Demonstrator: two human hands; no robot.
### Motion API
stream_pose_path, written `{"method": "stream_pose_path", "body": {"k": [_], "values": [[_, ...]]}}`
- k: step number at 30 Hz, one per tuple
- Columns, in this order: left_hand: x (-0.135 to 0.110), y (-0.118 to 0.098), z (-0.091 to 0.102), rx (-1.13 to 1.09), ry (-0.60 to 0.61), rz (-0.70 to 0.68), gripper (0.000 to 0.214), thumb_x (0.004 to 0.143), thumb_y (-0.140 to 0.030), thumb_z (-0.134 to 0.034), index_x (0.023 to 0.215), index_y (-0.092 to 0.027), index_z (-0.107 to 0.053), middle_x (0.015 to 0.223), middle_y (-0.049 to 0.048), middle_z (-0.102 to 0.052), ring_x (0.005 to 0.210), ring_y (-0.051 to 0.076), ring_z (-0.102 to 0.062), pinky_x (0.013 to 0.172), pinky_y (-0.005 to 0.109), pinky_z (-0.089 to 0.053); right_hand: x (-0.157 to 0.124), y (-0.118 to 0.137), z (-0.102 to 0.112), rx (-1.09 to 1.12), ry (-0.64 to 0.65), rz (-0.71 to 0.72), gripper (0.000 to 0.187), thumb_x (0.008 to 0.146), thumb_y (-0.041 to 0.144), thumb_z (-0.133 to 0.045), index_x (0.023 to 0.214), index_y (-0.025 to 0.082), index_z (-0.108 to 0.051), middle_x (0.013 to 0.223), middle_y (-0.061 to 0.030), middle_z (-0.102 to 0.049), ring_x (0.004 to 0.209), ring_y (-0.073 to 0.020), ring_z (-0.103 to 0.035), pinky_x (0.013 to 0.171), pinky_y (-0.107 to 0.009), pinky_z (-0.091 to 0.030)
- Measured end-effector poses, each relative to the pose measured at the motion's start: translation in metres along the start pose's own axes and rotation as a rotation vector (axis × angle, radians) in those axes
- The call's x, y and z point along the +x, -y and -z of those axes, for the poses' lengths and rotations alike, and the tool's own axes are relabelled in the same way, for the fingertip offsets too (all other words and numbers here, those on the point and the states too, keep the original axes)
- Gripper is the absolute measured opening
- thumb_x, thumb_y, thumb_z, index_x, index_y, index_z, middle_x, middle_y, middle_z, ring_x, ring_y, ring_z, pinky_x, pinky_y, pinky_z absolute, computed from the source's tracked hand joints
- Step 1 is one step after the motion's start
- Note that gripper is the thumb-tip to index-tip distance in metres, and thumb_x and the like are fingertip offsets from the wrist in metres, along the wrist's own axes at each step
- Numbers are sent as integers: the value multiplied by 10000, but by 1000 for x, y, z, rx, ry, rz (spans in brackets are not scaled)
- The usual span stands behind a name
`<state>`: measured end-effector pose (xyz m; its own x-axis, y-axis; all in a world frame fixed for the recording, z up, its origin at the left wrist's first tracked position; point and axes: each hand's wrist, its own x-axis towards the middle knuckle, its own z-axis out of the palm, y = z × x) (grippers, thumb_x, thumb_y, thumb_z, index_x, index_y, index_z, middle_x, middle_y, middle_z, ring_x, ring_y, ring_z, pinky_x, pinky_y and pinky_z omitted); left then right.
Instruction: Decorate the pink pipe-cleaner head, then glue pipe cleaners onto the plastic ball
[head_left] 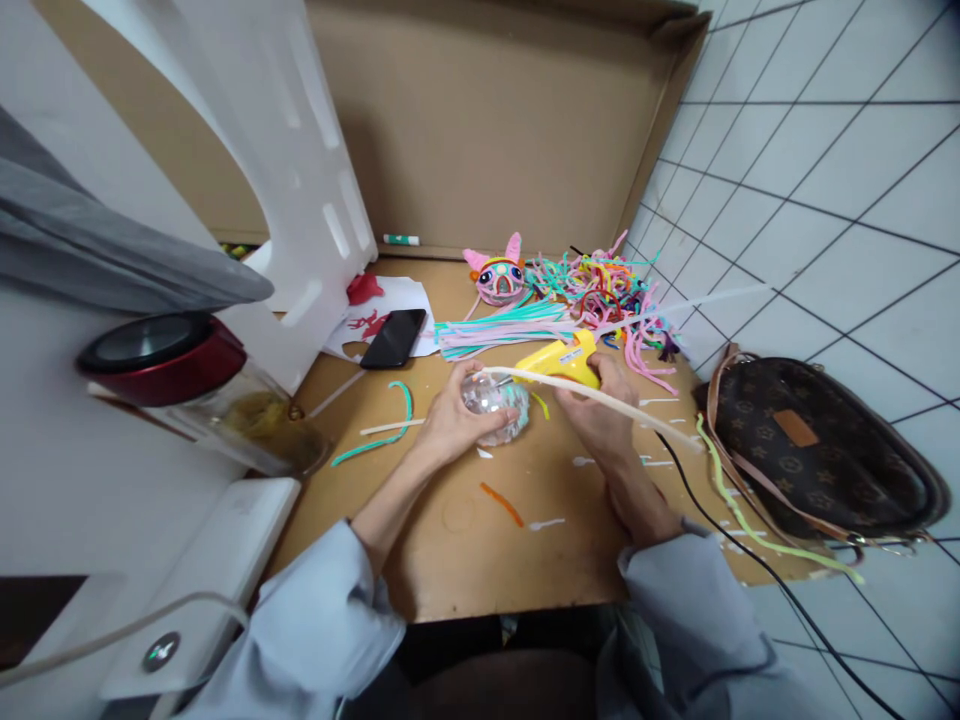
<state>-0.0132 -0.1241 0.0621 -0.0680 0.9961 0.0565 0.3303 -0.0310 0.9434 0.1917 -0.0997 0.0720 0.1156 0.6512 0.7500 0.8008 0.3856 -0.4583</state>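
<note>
My left hand (452,418) is closed around a clear ball (480,395) partly wrapped in pale pink and teal pipe cleaners. In my right hand (604,420) is a yellow hot glue gun (555,362), its nozzle pointing left at the top of the ball. A long pale pipe cleaner (585,389) runs from the ball across the front of the gun and out to the right. Just right of the ball, a short yellow piece (540,405) shows. An orange pipe cleaner piece (501,504) lies on the table nearer me.
Behind are a pink-eared animal head (500,278), a pipe cleaner bundle (510,328) and a tangled heap (600,290). A black phone (394,338) rests on paper. A glass bottle (255,420) stands left; a brown handbag (817,440) sits right, near the black cord (705,490).
</note>
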Motion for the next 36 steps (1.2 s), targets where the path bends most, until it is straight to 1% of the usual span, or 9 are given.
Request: {"method": "stream_pose_path", "body": {"k": [7,11,15,19,23,27,30,33,36], "values": [[1,3,0,-28,-7,-19,753,548,-445,-833,1197,-230,-518,1063,32,-655,890,197,-633,830,326,-508,1,2,0,29,-5,-5,306,757,466,-639,938,222,-597,876,-75,-699,811,-257,-666,714,-362,-531],[2,4,0,-46,3,-32,731,555,-439,-826,1183,-226,-517,1046,25,-655,887,189,-627,809,309,-506,3,0,3,32,14,9,276,776,447,-622,935,222,-592,881,-82,-681,816,-252,-656,723,-366,-532],[1,0,0,-36,18,-22,711,556,-429,-817,1167,-223,-518,1033,18,-657,900,193,-628,821,315,-504,3,-2,4,43,52,21,273,783,440,-620,937,215,-596,872,-72,-681,779,-238,-645,695,-350,-512],[1,-2,0,-45,13,-26,723,547,-421,-818,1170,-212,-518,1034,23,-653,915,198,-630,841,327,-507,3,-3,4,35,31,32,262,773,432,-635,917,215,-601,859,-63,-682,766,-233,-639,681,-341,-499],[2,2,0,-47,19,-37,703,564,-412,-823,1171,-212,-528,1012,19,-655,909,197,-632,826,323,-516,4,-2,4,44,23,46,239,764,409,-627,900,215,-597,864,-67,-696,762,-232,-644,696,-345,-501],[4,6,1,-56,19,-47,684,573,-392,-826,1168,-215,-541,986,12,-660,884,190,-640,810,317,-528,3,-3,5,39,68,27,256,758,410,-617,923,216,-593,867,-59,-697,745,-225,-638,682,-336,-496],[4,8,1,-55,17,-46,691,569,-388,-827,1175,-216,-543,996,13,-659,875,187,-639,806,316,-529,4,-4,5,39,48,24,251,752,427,-630,893,225,-586,852,-51,-692,752,-223,-631,685,-330,-498],[3,5,1,-59,32,-44,698,569,-411,-823,1175,-217,-536,1008,12,-656,840,173,-627,769,299,-522,4,-5,4,63,30,46,240,760,429,-628,879,226,-576,865,-59,-689,781,-230,-635,707,-341,-503],[2,0,0,-53,39,-15,720,550,-436,-818,1172,-215,-528,970,3,-649,767,151,-595,702,275,-497,4,-5,5,70,75,40,217,770,402,-617,892,228,-572,880,-59,-682,784,-226,-632,718,-343,-501]]}}
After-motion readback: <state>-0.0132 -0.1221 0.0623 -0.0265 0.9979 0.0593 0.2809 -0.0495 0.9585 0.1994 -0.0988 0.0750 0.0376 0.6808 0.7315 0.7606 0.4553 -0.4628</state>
